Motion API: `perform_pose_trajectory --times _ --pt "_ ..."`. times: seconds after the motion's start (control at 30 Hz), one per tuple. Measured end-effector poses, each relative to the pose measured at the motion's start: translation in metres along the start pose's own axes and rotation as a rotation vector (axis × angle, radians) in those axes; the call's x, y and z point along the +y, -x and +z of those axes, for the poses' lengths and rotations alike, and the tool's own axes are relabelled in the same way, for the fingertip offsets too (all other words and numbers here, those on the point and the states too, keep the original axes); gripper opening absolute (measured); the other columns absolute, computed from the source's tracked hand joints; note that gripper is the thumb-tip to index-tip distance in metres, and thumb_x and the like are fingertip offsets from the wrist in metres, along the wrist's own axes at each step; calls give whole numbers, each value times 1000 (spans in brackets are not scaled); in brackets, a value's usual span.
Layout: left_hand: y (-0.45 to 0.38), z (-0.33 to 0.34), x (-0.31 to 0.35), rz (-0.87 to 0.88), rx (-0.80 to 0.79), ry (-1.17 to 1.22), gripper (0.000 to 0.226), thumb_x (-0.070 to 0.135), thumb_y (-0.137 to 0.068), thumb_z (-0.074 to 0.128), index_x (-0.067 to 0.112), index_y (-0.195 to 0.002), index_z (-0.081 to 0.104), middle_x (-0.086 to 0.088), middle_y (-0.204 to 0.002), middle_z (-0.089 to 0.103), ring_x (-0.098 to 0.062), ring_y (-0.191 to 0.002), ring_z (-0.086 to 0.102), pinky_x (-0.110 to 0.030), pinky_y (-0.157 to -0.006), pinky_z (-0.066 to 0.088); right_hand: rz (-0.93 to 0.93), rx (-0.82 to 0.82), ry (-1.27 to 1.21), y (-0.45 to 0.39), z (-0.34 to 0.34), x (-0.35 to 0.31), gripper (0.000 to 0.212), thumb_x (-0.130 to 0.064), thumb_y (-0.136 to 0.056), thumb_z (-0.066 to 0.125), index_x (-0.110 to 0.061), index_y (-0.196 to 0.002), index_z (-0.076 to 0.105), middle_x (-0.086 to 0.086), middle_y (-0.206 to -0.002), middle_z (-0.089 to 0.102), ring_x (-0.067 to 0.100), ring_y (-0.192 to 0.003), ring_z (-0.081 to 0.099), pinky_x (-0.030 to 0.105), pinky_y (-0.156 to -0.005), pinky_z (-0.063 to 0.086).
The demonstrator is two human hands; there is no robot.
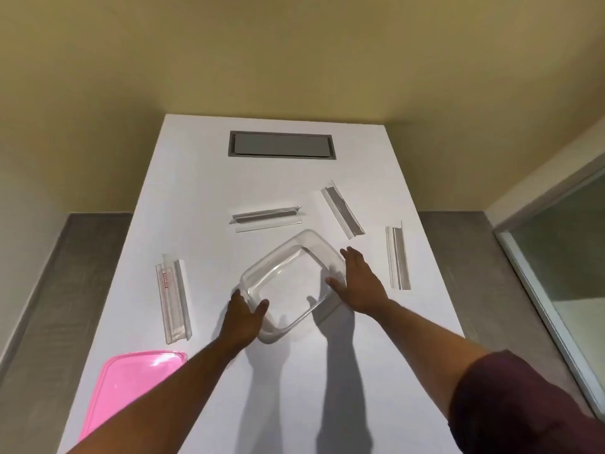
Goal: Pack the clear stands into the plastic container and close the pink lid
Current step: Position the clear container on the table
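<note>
A clear plastic container (pixel 288 257) sits open and turned diagonally in the middle of the white table. My left hand (pixel 244 317) grips its near left corner, thumb over the rim. My right hand (pixel 358 285) presses flat against its right side, fingers spread. Several clear stands lie scattered around it: one at the left (pixel 173 303), one behind the container (pixel 266 217), one at the back right (pixel 342 209) and one at the far right (pixel 397 255). The pink lid (pixel 131 381) lies flat at the table's near left corner.
A grey cable hatch (pixel 281 144) is set into the table (pixel 203 165) at the far end. The table's left and right edges drop to grey floor. A glass partition (pixel 563 257) stands at the right.
</note>
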State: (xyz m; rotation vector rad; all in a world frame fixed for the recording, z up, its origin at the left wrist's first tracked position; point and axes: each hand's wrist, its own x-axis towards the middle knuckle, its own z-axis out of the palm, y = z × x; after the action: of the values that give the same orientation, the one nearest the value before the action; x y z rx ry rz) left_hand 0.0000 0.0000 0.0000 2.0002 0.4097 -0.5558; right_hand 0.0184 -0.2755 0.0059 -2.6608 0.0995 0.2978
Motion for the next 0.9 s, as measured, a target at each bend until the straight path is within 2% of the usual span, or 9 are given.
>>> perform_pose_trajectory --times 0.1,0.2,0.27,0.37,0.47,0.53,0.63,0.73,0.9 --pt "-4 8 2 -50 28 98 58 25 -92 64 7 -140 38 -14 -134 57 -33 -124 56 -41 -106 45 93 3 -142 -14 1 -3 77 -49 -99 55 -13 -159 22 7 -162 34 26 -141 45 45 -110 44" --pt "-8 15 4 -135 44 99 42 9 -90 57 7 -130 45 -15 -121 61 -34 -113 59 -46 -101 49 162 -4 -219 -26 6 -5 71 -44 -100 57 -15 -158 28 7 -156 44 25 -135 53 44 -109 44" --pt "-7 18 6 -157 69 108 44 2 -86 50 8 -129 44 -16 -118 61 -35 -112 59 -47 -100 50 196 22 -267 -26 12 -8 68 -43 -99 58 -14 -155 33 8 -152 49 26 -130 57 43 -108 45" --pt "-4 19 6 -165 108 124 55 -3 -84 46 10 -138 40 -16 -122 60 -36 -115 58 -48 -102 50 274 60 -309 -26 14 -14 65 -44 -98 60 -14 -151 40 9 -145 56 26 -125 60 41 -106 45" --pt "4 12 2 -130 121 108 59 -3 -85 45 13 -141 39 -14 -125 59 -32 -110 57 -38 -91 50 315 87 -361 -10 11 -16 64 -44 -95 64 -14 -147 43 8 -137 61 24 -122 61 39 -103 46" --pt "12 3 -7 -95 122 66 60 -2 -85 44 16 -142 41 -12 -125 60 -31 -110 58 -36 -90 49 340 62 -380 10 7 -13 60 -45 -95 64 -16 -144 46 8 -120 69 25 -115 64 39 -101 47" --pt "27 -8 -25 -41 102 38 57 -2 -84 45 18 -137 50 -7 -128 63 -26 -110 58 -32 -90 46 336 -4 -389 48 9 -4 39 -41 -98 60 -17 -130 60 6 -92 76 25 -96 71 41 -95 53" --pt "50 -14 -39 -29 114 55 53 -4 -84 49 16 -133 55 -8 -131 63 -26 -119 59 -33 -95 47 330 -9 -469 89 18 2 27 -32 -100 60 -15 -120 67 8 -89 74 26 -86 71 46 -89 57" --pt "91 -8 -62 -13 113 68 49 -3 -88 50 15 -134 54 -7 -133 63 -27 -122 58 -41 -104 48 394 44 -646 146 38 5 18 -26 -100 62 -20 -115 69 2 -95 70 27 -89 69 52 -87 59"
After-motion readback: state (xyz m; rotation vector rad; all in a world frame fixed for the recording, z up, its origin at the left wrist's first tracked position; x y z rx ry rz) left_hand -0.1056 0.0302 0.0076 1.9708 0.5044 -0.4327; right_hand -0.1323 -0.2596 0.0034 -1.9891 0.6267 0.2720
